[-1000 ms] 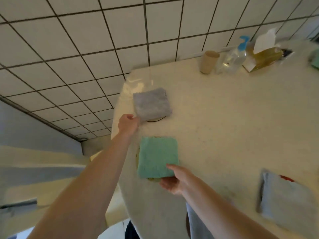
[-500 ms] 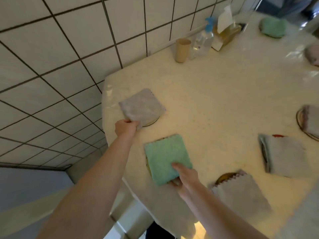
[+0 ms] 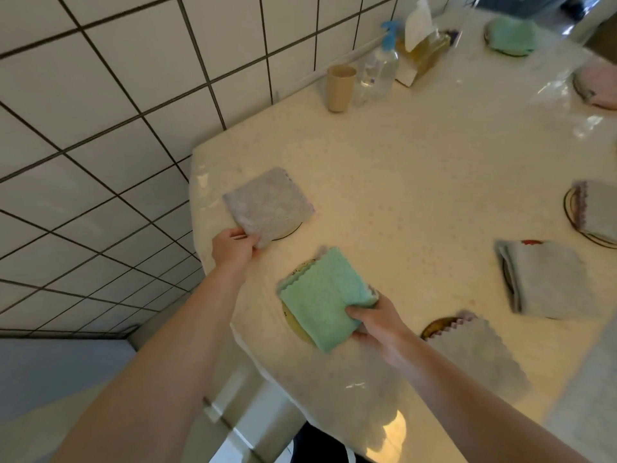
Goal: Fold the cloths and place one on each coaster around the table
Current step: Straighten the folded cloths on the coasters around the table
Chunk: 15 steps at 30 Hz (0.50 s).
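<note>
Right hand (image 3: 377,324) now grips green cloth (image 3: 325,300), near edge lifted off yellow coaster (image 3: 295,324), lower centre; earlier lay flat. Left hand (image 3: 233,247) pinches grey cloth (image 3: 268,203) corner on coaster, centre left. Desk (image 3: 417,168) cloths mostly placed; likely final straightening.

Folded grey cloth (image 3: 268,206) and green cloth (image 3: 324,300) overlie coasters.
</note>
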### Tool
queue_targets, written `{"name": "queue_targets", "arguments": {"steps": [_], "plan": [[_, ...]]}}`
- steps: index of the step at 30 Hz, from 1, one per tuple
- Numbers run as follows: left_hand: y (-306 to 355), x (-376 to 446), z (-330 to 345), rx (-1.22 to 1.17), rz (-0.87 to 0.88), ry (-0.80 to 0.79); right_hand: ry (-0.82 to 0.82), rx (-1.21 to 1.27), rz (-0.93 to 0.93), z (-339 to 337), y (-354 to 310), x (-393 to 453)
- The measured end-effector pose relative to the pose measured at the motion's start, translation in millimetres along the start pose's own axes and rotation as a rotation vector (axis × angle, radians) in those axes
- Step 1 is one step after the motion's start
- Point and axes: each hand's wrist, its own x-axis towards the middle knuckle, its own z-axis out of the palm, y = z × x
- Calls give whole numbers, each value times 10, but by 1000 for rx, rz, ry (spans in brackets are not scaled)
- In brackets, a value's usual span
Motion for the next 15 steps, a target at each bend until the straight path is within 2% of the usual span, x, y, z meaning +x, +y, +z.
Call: {"name": "queue_targets", "arguments": {"steps": [9, 15], "plan": [[-100, -42, 7, -114, -26, -7, 106, -39, 81, -47, -40, -22], [-85, -272, 52, -17, 0, 85, 154, -143, 72, -318, -89, -48]]}}
